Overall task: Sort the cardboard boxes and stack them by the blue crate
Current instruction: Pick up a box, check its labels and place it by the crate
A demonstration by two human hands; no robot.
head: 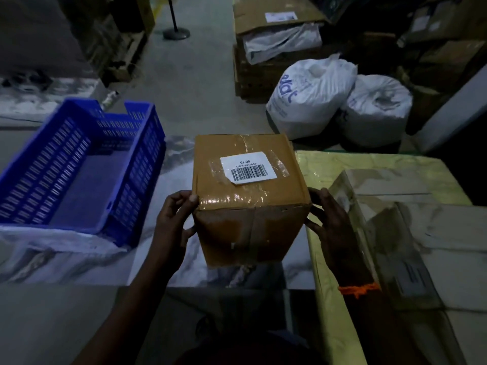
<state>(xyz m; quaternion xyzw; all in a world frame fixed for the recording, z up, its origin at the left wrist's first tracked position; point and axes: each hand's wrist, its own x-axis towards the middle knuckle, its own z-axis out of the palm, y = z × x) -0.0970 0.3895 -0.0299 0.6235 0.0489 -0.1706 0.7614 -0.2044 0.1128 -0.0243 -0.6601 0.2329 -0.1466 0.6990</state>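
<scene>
Clasping box point(247, 198) sides, left hand point(172, 219), right hand point(329, 219)

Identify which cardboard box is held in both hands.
The brown taped cardboard box with the white barcode label: left hand and right hand grip its sides. The pale cardboard boxes at right lie untouched.

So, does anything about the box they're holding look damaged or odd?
Slightly. The barcode label on top of the cardboard box sits crooked under wrinkled tape, one corner seemingly lifting, and the box's front face looks creased. Nothing is spilled.
</scene>
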